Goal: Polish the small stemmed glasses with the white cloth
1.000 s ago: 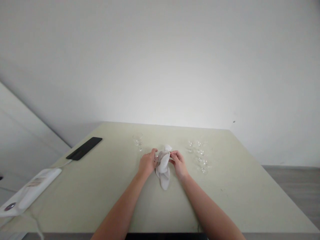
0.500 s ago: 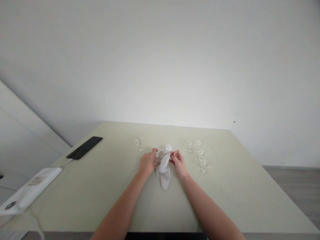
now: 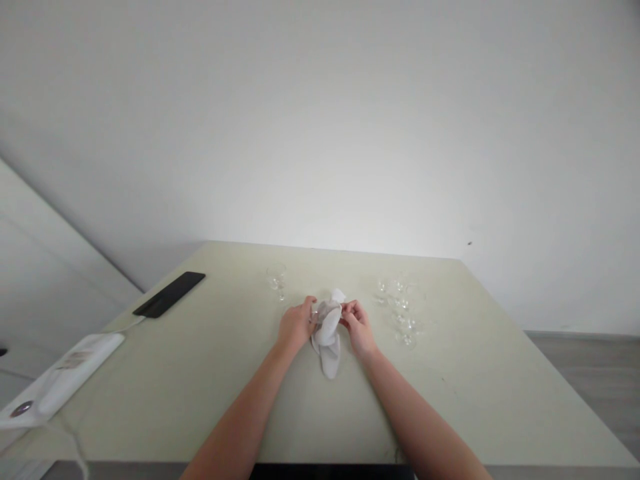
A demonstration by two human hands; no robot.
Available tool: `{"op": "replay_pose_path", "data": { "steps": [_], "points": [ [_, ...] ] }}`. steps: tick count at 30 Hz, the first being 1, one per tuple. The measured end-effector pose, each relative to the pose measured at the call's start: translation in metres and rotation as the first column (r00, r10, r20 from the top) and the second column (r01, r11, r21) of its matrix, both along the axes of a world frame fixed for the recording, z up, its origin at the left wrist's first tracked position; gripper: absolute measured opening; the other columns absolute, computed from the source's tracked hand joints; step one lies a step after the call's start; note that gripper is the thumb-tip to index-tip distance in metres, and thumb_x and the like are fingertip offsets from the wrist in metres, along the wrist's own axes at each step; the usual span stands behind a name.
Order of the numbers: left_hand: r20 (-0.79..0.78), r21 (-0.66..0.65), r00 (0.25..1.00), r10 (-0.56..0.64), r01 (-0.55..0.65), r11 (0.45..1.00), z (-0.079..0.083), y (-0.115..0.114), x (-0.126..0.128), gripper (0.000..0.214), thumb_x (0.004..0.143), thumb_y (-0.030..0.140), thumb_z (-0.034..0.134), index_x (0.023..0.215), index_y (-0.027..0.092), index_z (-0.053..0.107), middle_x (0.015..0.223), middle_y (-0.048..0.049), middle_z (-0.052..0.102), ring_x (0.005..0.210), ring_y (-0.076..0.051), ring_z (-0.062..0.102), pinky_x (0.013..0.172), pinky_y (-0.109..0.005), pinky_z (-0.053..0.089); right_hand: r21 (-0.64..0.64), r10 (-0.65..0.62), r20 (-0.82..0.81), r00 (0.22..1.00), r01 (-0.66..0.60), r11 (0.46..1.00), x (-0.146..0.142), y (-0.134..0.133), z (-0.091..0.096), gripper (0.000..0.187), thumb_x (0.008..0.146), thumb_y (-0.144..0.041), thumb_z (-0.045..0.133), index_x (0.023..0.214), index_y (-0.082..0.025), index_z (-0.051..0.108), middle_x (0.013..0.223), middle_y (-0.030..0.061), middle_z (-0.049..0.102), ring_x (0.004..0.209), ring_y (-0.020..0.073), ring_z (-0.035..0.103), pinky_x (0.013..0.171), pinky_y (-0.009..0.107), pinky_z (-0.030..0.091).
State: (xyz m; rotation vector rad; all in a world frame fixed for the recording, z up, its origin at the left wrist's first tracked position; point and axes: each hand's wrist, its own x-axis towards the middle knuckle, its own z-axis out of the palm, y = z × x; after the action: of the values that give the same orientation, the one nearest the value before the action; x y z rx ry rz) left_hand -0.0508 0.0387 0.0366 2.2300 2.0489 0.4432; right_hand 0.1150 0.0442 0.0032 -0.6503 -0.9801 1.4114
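Observation:
At the middle of the table, my left hand [image 3: 299, 323] is closed round a clear stemmed glass [image 3: 315, 313], whose bowl shows beside the fingers. A white cloth [image 3: 329, 333] wraps part of the glass and hangs down in a loose fold. My right hand [image 3: 356, 325] pinches the cloth from the other side, with curled fingers; whether it also holds part of the glass is hidden. One clear stemmed glass [image 3: 277, 279] stands upright just beyond my left hand. Several more clear glasses [image 3: 401, 313] are grouped to the right of my right hand, their outlines overlapping.
The pale table [image 3: 480, 407] meets a white wall [image 3: 340, 133] at its far edge. On the left lie a flat black device [image 3: 170, 295] with a cable and a white power strip [image 3: 65, 380]. Grey floor [image 3: 575, 373] shows past the right edge.
Almost nothing differs. Both hands keep their places on the glass and cloth, and the cloth has shifted only very slightly.

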Motion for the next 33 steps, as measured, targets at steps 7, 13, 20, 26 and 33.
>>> {"op": "replay_pose_path", "data": {
  "steps": [7, 13, 20, 26, 33],
  "points": [
    [-0.006, -0.012, 1.000, 0.010, -0.010, 1.000, 0.0018, -0.0005, 0.0006, 0.030, 0.090, 0.026, 0.047, 0.121, 0.023, 0.046, 0.085, -0.0014, 0.069, 0.082, -0.017, 0.065, 0.072, -0.026, 0.041, 0.017, 0.004, 0.016, 1.000, -0.004, 1.000, -0.0005, 0.0002, 0.0020, 0.018, 0.073, -0.023, 0.066, 0.070, -0.021, 0.048, 0.084, -0.0008, 0.061, 0.078, 0.0148, 0.056, 0.069, 0.023, 0.045],
    [0.002, -0.029, 1.000, 0.015, -0.015, 0.999, 0.0025, -0.0007, 0.0004, 0.031, 0.091, 0.028, 0.047, 0.122, 0.024, 0.045, 0.086, -0.0014, 0.069, 0.082, -0.017, 0.065, 0.073, -0.026, 0.041, 0.024, 0.003, -0.007, 1.000, -0.003, 1.000, -0.0017, 0.0012, -0.0004, 0.018, 0.073, -0.024, 0.067, 0.071, -0.021, 0.049, 0.084, -0.0012, 0.060, 0.076, 0.0138, 0.055, 0.069, 0.023, 0.044],
    [0.011, -0.051, 1.000, 0.016, -0.015, 0.999, 0.0032, -0.0013, 0.0007, 0.033, 0.090, 0.027, 0.048, 0.122, 0.024, 0.045, 0.087, -0.0017, 0.069, 0.083, -0.017, 0.065, 0.072, -0.026, 0.041, 0.005, -0.014, 0.022, 1.000, 0.014, 1.000, -0.0023, 0.0001, 0.0022, 0.023, 0.071, -0.029, 0.069, 0.070, -0.022, 0.047, 0.083, -0.0007, 0.059, 0.075, 0.0148, 0.054, 0.068, 0.024, 0.044],
    [0.007, -0.022, 1.000, 0.006, -0.006, 1.000, -0.0013, 0.0003, -0.0002, 0.032, 0.090, 0.028, 0.047, 0.122, 0.024, 0.045, 0.086, -0.0011, 0.068, 0.081, -0.017, 0.065, 0.071, -0.026, 0.041, 0.012, -0.016, 0.030, 0.999, 0.016, 1.000, -0.0020, -0.0002, 0.0027, 0.021, 0.072, -0.028, 0.068, 0.071, -0.022, 0.048, 0.082, -0.0009, 0.058, 0.074, 0.0149, 0.053, 0.067, 0.023, 0.043],
    [0.014, -0.039, 1.000, 0.002, -0.002, 0.999, -0.0006, 0.0002, -0.0001, 0.032, 0.090, 0.028, 0.048, 0.121, 0.024, 0.044, 0.086, -0.0009, 0.068, 0.083, -0.017, 0.065, 0.071, -0.025, 0.041, 0.048, -0.003, 0.050, 0.999, 0.001, 0.999, -0.0004, 0.0019, 0.0006, 0.019, 0.074, -0.025, 0.068, 0.069, -0.021, 0.050, 0.073, -0.0027, 0.056, 0.069, 0.0137, 0.051, 0.063, 0.022, 0.040]
  ]
}}
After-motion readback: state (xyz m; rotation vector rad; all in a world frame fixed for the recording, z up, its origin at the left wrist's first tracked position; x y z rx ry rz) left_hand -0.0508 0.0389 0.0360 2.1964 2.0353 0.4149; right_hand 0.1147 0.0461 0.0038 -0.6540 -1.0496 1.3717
